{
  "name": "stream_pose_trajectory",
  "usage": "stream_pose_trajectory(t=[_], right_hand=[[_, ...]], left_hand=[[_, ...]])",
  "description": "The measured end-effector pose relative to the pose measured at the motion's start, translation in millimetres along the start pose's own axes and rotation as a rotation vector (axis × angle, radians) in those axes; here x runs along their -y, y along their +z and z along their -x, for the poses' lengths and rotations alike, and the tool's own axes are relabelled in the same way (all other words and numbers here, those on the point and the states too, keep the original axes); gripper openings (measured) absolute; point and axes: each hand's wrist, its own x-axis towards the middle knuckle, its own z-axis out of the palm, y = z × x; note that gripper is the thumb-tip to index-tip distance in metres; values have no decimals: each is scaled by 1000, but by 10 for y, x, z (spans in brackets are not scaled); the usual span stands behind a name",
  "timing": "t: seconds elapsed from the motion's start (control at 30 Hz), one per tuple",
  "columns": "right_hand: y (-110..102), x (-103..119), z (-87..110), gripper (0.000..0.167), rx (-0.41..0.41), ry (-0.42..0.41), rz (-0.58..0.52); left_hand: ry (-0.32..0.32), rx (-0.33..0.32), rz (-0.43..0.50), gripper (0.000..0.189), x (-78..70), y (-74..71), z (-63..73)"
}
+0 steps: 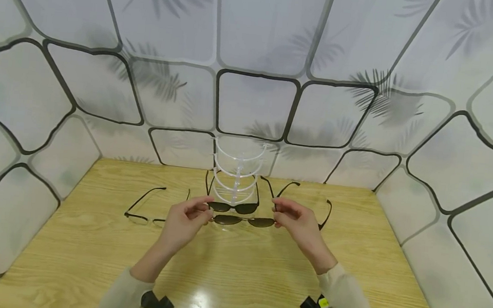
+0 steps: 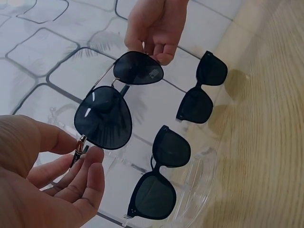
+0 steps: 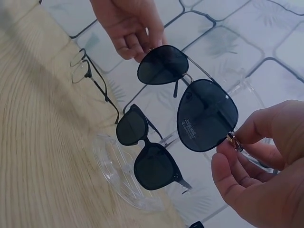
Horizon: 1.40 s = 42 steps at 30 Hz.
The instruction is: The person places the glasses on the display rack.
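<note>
My left hand (image 1: 182,223) and right hand (image 1: 299,224) hold a pair of aviator sunglasses (image 1: 228,220) between them, one at each end. The dark lenses hang level in front of a clear tiered stand (image 1: 238,175). In the left wrist view, the left thumb and fingers pinch the gold hinge of the aviator sunglasses (image 2: 103,118). The right wrist view shows the right hand (image 3: 266,166) pinching the opposite hinge, with small print on the near lens. Black thick-framed sunglasses (image 3: 154,166) sit on the stand's lowest tier, just behind.
Thin-framed eyeglasses (image 1: 138,219) lie left of the stand on the wooden table (image 1: 236,270), partly behind my left hand. Another pair of dark sunglasses (image 2: 198,102) rests on the right, mostly hidden by my right hand in the head view. Patterned cloth walls (image 1: 255,106) enclose the table.
</note>
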Motion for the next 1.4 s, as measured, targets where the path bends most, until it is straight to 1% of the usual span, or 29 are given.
stream_pose_trajectory(t=[0.17, 0.37, 0.47, 0.67, 0.77, 1.03, 1.27, 1.4], right_hand=[[75, -5, -64, 44, -7, 0, -5], [155, -2, -145, 43, -36, 0, -14], [171, -18, -183, 43, -43, -4, -11], [191, -39, -263, 42, -78, -9, -4], [192, -50, -303, 42, -88, -14, 4], [196, -74, -373, 42, -78, -18, 32], [218, -102, -458, 42, -80, -18, 27], [217, -110, -500, 41, -86, -7, 20]], left_hand=[[-17, -5, -38, 36, 4, -45, -61], [-2, -32, -72, 36, -5, -66, -155], [-6, -39, -93, 36, 8, -72, -208], [-30, -24, -144, 39, 51, -70, -304], [-26, -27, -158, 39, 72, -65, -338], [1, -34, -189, 38, 91, -65, -419], [-12, -27, -212, 38, 118, -82, -491], [-25, -6, -221, 39, 119, -97, -523]])
